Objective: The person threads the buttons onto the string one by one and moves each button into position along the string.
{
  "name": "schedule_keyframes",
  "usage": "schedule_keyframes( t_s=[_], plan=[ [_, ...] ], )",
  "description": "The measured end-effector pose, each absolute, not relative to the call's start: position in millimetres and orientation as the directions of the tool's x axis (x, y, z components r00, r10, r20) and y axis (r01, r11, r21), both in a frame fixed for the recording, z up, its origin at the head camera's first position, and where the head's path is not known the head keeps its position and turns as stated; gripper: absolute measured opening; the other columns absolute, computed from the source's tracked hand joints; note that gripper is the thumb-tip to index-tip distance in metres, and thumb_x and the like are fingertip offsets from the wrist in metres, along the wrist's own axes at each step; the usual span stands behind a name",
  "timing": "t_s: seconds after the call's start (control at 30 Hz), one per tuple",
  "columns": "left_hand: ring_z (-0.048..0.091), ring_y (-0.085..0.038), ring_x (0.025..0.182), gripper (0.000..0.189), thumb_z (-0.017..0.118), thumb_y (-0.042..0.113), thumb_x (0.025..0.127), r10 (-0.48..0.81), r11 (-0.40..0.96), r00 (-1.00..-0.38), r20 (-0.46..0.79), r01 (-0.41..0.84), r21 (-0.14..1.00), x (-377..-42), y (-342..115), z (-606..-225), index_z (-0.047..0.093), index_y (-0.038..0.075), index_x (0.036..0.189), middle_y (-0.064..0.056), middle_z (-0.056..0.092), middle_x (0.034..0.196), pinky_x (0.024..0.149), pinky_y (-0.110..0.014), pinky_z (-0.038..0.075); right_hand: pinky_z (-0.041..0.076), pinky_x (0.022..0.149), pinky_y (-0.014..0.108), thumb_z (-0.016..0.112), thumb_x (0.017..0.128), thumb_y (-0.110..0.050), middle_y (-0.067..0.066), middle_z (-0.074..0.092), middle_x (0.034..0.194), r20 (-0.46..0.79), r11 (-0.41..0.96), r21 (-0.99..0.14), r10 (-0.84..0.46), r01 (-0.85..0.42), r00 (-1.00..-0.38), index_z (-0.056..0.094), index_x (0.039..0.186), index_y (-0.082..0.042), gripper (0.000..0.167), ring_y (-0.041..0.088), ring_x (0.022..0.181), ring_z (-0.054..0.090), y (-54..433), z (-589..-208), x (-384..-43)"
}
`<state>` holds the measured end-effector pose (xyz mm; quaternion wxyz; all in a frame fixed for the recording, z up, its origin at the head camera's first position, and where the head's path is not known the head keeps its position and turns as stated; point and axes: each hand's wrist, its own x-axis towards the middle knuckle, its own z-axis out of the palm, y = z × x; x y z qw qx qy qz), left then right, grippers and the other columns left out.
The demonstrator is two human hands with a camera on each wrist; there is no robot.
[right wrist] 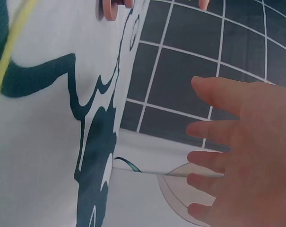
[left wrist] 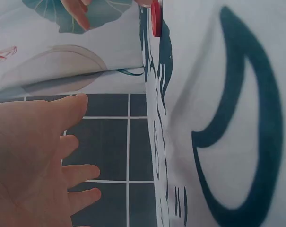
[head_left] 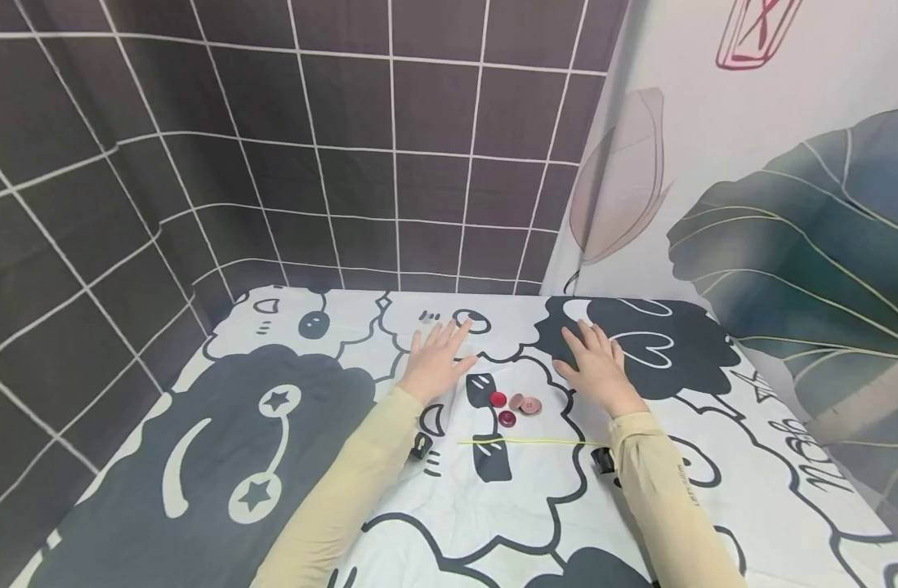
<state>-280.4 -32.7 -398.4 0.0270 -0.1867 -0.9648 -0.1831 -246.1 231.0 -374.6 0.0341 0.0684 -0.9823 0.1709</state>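
My left hand [head_left: 435, 363] and right hand [head_left: 597, 369] reach forward over the printed cloth, fingers spread and holding nothing. Between them lie several round buttons: a bright red button [head_left: 498, 399], a dark red button [head_left: 507, 419], and pink buttons, the larger pink button [head_left: 531, 406] overlapping a smaller one [head_left: 516, 401]. Nearer to me a thin yellow string [head_left: 529, 442] runs sideways between the two wrists. In the left wrist view, the straight fingers [left wrist: 81, 172] of the left hand show beside the cloth; the right wrist view shows the right hand [right wrist: 247, 151] likewise extended.
The table is covered by a white cloth [head_left: 493, 510] with dark cartoon shapes. A dark curtain [head_left: 353, 163] with white grid lines stands behind and to the left. At the right hangs a white curtain [head_left: 684, 49] with leaf prints.
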Motion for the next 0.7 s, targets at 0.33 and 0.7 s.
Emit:
schedule_keyframes(
  t_s=[0.33, 0.7],
  plan=[
    [0.042, -0.032, 0.139, 0.058, 0.05, 0.039, 0.099, 0.331, 0.853, -0.937, 0.115, 0.349, 0.388, -280.1, -32.9, -395.9, 0.035, 0.017, 0.15, -0.012, 0.047, 0.148, 0.116, -0.055, 0.026, 0.017, 0.112, 0.064, 0.059, 0.093, -0.018, 0.026, 0.041, 0.145, 0.228, 0.904, -0.334, -0.198, -0.268, -0.953, 0.056, 0.129, -0.001, 0.04, 0.044, 0.138, 0.032, 218.8, -375.1, -245.5],
    [0.058, -0.014, 0.069, 0.016, 0.061, 0.026, 0.093, 0.378, 0.838, -0.916, 0.137, 0.401, 0.37, -282.2, -28.8, -393.8, 0.071, 0.014, 0.093, 0.0, 0.071, 0.082, 0.061, -0.027, 0.044, 0.04, 0.1, 0.054, 0.069, 0.085, -0.009, 0.012, 0.071, 0.104, 0.431, 0.829, -0.298, -0.326, -0.474, -0.841, 0.069, 0.088, -0.007, 0.004, 0.031, 0.104, 0.065, 183.3, -380.4, -243.6]
  ],
)
